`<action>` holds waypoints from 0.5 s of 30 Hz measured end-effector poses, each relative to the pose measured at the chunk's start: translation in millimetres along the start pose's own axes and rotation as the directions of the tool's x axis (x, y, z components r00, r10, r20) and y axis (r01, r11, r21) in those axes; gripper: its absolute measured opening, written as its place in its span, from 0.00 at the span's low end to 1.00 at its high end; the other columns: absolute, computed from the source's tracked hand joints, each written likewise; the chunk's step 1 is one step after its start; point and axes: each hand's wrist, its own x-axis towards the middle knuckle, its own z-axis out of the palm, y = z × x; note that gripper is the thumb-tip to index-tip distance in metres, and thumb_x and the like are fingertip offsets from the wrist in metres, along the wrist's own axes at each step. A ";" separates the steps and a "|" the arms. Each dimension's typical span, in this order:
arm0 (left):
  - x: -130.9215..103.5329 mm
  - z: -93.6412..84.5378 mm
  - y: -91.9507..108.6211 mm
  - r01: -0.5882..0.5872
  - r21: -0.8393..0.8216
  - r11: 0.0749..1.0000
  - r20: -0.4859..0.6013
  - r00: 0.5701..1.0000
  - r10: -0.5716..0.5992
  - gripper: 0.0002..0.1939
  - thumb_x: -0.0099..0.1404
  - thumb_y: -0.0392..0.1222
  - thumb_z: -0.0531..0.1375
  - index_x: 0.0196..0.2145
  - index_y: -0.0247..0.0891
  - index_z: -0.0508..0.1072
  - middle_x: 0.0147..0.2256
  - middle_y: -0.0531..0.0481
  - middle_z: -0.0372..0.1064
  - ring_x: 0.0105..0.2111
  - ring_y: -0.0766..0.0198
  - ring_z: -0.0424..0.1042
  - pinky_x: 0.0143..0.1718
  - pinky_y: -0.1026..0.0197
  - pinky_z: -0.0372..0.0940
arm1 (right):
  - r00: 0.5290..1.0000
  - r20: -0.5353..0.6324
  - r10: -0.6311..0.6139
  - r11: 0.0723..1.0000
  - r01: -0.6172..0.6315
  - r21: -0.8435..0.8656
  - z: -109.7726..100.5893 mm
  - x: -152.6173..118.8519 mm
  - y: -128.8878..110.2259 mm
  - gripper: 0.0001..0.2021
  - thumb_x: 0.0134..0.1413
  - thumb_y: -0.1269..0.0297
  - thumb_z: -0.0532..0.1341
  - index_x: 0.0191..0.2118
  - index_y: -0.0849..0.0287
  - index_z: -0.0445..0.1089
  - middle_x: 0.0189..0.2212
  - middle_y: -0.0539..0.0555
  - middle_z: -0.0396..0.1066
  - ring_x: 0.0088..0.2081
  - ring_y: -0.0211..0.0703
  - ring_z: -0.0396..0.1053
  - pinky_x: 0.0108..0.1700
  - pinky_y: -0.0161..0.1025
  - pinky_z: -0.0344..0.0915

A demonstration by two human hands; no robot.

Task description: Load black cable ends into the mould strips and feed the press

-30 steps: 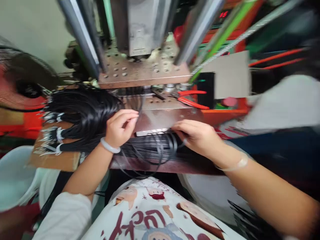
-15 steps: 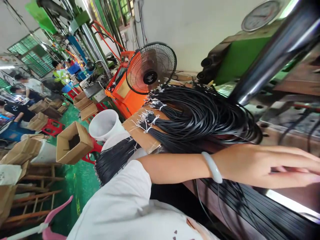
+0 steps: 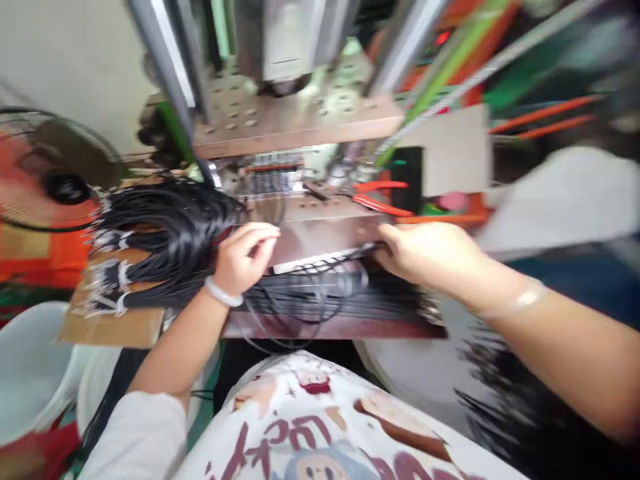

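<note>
My left hand [image 3: 245,257] is over the front left of the press bed, beside the big bundle of black cables [image 3: 185,227]. Its fingers are curled together, and anything in them is too blurred to make out. At the right end of the bed, my right hand [image 3: 425,253] is closed on the dark end of a narrow pale strip [image 3: 300,262] that has dark pieces along it. Loose black cables loop below the strip, over a row of straight black cables [image 3: 390,297] along the front edge.
The press's upper plate [image 3: 300,123] hangs above the bed between steel columns. Red-handled pliers [image 3: 383,199] lie at the back right. A fan [image 3: 60,187] stands at the left, white buckets [image 3: 35,367] below it. More dark cables [image 3: 505,387] are at the lower right.
My view has swung right from the fan and cable bundles to the press. My left arm now reaches forward instead of across the view, and my right hand has come into sight.
</note>
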 end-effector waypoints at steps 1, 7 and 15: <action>1.9 0.0 -1.9 0.009 0.009 1.000 0.007 1.000 -0.009 0.06 0.66 0.33 0.58 0.36 0.36 0.76 0.38 0.47 0.76 0.41 0.63 0.75 0.46 0.60 0.70 | 0.999 -0.030 -0.023 0.993 0.026 0.111 -4.1 3.2 -0.7 0.10 0.53 0.62 0.55 0.29 0.60 0.70 0.22 0.60 0.73 0.24 0.47 0.70 0.26 0.41 0.62; 2.3 1.1 -1.1 0.019 0.029 0.999 0.020 1.000 -0.019 0.05 0.65 0.34 0.59 0.36 0.37 0.76 0.38 0.48 0.76 0.40 0.63 0.75 0.45 0.60 0.70 | 0.959 -0.211 -0.191 0.844 0.270 0.463 9.2 20.1 -5.0 0.11 0.57 0.69 0.54 0.35 0.59 0.74 0.34 0.56 0.78 0.36 0.45 0.75 0.41 0.39 0.71; 0.7 4.0 -1.2 0.091 0.038 0.995 0.036 0.995 -0.093 0.06 0.66 0.38 0.58 0.36 0.39 0.76 0.39 0.47 0.76 0.42 0.60 0.75 0.47 0.56 0.71 | 0.958 -0.060 -0.282 0.883 0.283 0.374 9.9 18.8 -10.5 0.10 0.53 0.75 0.54 0.32 0.60 0.72 0.31 0.59 0.75 0.34 0.47 0.72 0.39 0.42 0.69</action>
